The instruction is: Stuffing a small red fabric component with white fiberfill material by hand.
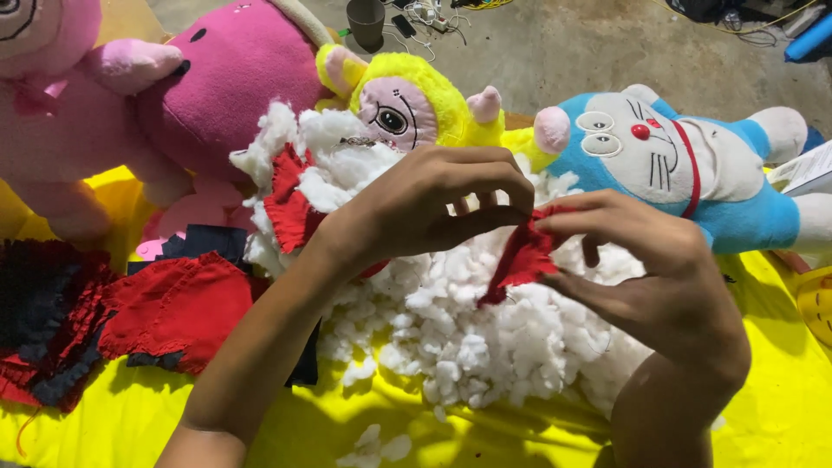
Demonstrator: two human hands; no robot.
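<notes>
Two hands pinch a red cloth scrap over a heap of stuffing

A yellow sheet (780,407) covers the surface and carries everything here. Along its far edge lie soft toys: a pink plush (234,78), a blue and white cat toy (693,165) on its back, and a yellow toy (416,104) between them. In the middle sits a loose pile of white stuffing (468,338), heaped rather than held in any bag or box; no container shows near it. To the left lies a stack of red and dark cloth pieces (173,312), and one more red piece (290,204) rests against the pile.

The small red scrap (520,260) hangs just above the stuffing, held from both sides, which seems to keep it spread and taut. The left hand (433,204) closes its fingertips on the scrap's upper edge. The right hand (650,269) grips the same edge with thumb and forefinger, other fingers curled
</notes>
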